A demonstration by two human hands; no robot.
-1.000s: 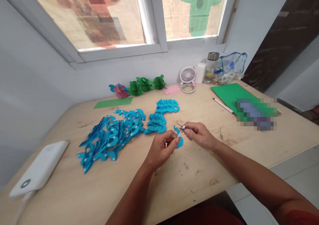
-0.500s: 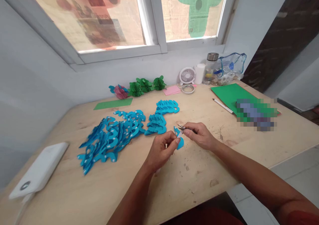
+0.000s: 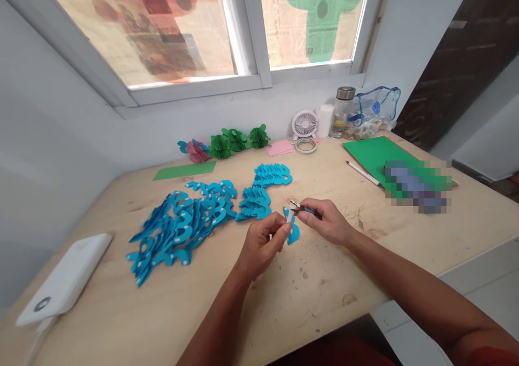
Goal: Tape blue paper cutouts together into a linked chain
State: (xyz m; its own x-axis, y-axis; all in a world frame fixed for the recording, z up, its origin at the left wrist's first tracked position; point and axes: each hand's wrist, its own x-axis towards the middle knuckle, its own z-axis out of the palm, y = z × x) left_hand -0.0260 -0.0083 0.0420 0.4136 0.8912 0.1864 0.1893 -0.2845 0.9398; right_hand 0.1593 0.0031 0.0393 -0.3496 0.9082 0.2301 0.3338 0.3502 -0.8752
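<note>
My left hand [image 3: 265, 239] pinches a narrow white strip [image 3: 289, 216] that looks like tape, its free end pointing up. In my right hand [image 3: 326, 220] is a small pair of scissors [image 3: 299, 208] with dark blades, whose tips meet the strip. Below the strip a blue curved paper piece [image 3: 294, 234] lies on the table, partly hidden by my left fingers. Two blue fanned paper stacks [image 3: 255, 201] rest just beyond my hands. Further left spreads a large heap of blue cut paper shapes [image 3: 182, 220] dotted with white patches.
Green paper bundles [image 3: 235, 139], a tape roll [image 3: 305, 146], a small fan [image 3: 305, 124] and a bottle [image 3: 343, 112] line the wall. A white power bank [image 3: 67, 277] sits at left. A pencil [image 3: 363, 173] lies beside a green sheet [image 3: 373, 150] at right.
The scissors' blades have turned slightly and now sit at the strip's upper part. The strip stands more upright. Both hands have barely shifted.
</note>
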